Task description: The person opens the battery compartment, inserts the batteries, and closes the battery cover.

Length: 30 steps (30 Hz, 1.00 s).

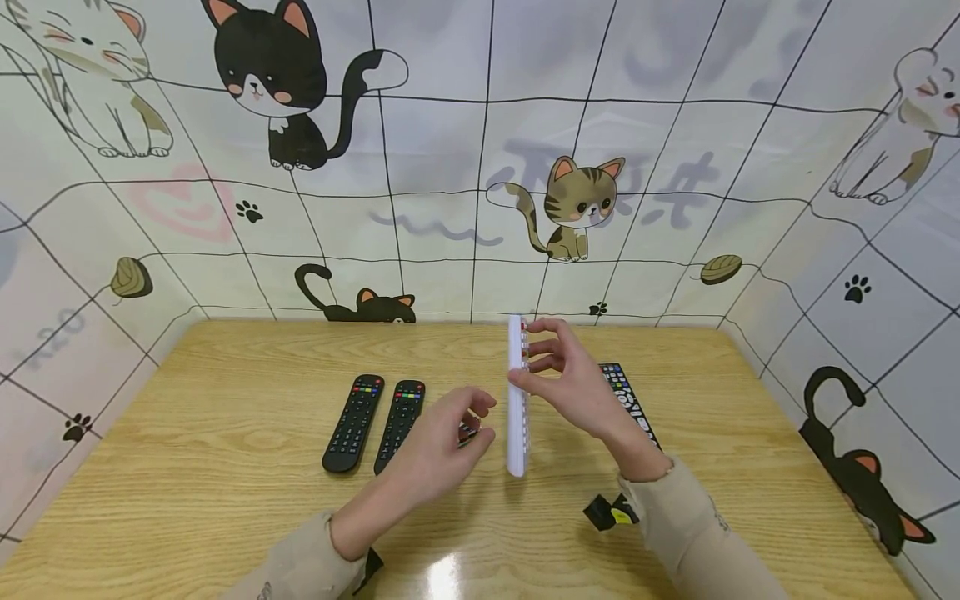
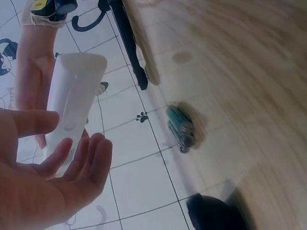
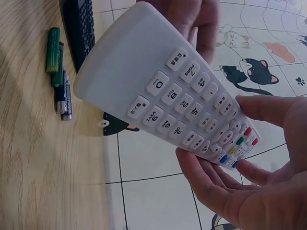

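Observation:
A white remote control (image 1: 517, 408) stands on end over the wooden table, held by my right hand (image 1: 566, 379) with the thumb on one edge and fingertips on the other. Its white number keys and several coloured keys face my right palm in the right wrist view. My left hand (image 1: 442, 442) hovers just left of the remote, fingers loosely bent and nothing gripped. In the left wrist view the smooth back of the remote shows beyond the left fingers. Several green and silver batteries (image 3: 58, 72) lie together on the table, mostly hidden behind my left hand in the head view.
Two black remotes (image 1: 354, 423) lie side by side left of my left hand. Another black remote (image 1: 628, 400) lies partly behind my right forearm. A black device with a yellow mark (image 1: 611, 512) sits at the right wrist. A cat-print backdrop (image 1: 442, 225) rises behind the table.

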Tool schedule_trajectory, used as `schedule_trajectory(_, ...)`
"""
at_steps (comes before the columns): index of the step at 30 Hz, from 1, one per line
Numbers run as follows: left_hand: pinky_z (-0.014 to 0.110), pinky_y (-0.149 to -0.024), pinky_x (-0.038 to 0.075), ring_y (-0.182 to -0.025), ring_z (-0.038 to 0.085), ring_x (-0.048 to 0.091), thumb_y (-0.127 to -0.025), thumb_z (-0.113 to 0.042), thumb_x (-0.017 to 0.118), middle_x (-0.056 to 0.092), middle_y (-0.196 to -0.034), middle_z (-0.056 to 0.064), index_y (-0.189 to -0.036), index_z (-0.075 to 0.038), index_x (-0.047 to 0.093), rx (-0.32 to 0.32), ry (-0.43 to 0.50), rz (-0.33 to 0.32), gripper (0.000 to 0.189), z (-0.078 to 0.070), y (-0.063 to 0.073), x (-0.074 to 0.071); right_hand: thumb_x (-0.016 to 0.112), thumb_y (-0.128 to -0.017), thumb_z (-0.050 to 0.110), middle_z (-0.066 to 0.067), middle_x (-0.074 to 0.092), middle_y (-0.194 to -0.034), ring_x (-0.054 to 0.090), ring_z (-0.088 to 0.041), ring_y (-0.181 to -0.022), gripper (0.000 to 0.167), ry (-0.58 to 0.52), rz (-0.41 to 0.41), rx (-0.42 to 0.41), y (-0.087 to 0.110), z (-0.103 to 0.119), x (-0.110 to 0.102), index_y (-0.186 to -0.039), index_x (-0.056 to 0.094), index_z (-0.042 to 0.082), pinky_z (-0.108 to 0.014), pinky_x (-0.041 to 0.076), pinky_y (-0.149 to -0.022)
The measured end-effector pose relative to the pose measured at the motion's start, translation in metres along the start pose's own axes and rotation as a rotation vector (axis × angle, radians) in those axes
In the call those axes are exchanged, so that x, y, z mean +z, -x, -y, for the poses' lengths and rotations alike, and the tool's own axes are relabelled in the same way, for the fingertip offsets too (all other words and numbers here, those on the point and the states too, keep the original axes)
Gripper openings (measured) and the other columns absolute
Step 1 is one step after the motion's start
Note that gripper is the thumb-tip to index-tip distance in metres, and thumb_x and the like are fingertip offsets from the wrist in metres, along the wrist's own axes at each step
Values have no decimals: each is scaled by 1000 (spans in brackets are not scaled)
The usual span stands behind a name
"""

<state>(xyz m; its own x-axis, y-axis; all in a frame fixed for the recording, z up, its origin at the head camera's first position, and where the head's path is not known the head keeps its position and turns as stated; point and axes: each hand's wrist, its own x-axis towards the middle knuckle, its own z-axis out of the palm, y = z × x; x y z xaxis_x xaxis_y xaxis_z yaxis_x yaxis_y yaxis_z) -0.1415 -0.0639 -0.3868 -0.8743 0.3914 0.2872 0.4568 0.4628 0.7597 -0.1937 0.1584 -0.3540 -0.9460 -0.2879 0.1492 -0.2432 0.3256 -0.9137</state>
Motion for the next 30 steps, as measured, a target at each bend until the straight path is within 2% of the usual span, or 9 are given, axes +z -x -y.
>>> schedule_trajectory(4, 32, -76, 54, -91, 18, 63, -96, -7, 70, 64, -105, 1, -118, -6, 65, 8, -127, 5, 23, 5, 0, -1, 81, -91, 26, -15, 64, -125, 66, -28, -103, 65, 75, -15, 22, 0, -3, -1, -144, 45, 15, -42, 55, -81)
schedule_trajectory(9, 35, -77, 54, -92, 23, 64, -95, -10, 72, 66, -107, 9, -118, -4, 66, -1, -212, 43, 24, 10, 2, -3, 82, -90, 29, -16, 64, -120, 65, -29, -100, 63, 191, -30, 47, -2, -8, -3, -140, 47, 14, -40, 55, -76)
schedule_trajectory(15, 37, -74, 51, -87, 19, 58, -95, -15, 75, 65, -110, 11, -120, -3, 67, -16, -321, 76, 29, 15, 3, -7, 82, -89, 29, -17, 64, -114, 65, -29, -94, 64, 357, -24, 74, -4, -18, -10, -138, 47, 9, -37, 55, -69)
schedule_trajectory(24, 50, -91, 51, -112, 34, 59, -96, -22, 74, 61, -120, 17, -129, 0, 64, -116, -405, 127, 41, 21, 1, -21, 80, -89, 27, -22, 62, -108, 63, -25, -76, 63, 492, 4, 146, -6, -29, -21, -135, 45, 1, -34, 53, -61)
schedule_trajectory(30, 54, -93, 51, -118, 41, 56, -94, -26, 77, 58, -125, 22, -129, 4, 64, -170, -520, 127, 48, 25, 0, -29, 78, -90, 26, -19, 64, -100, 61, -23, -73, 62, 624, 14, 207, -10, -40, -22, -133, 47, -5, -33, 52, -58)
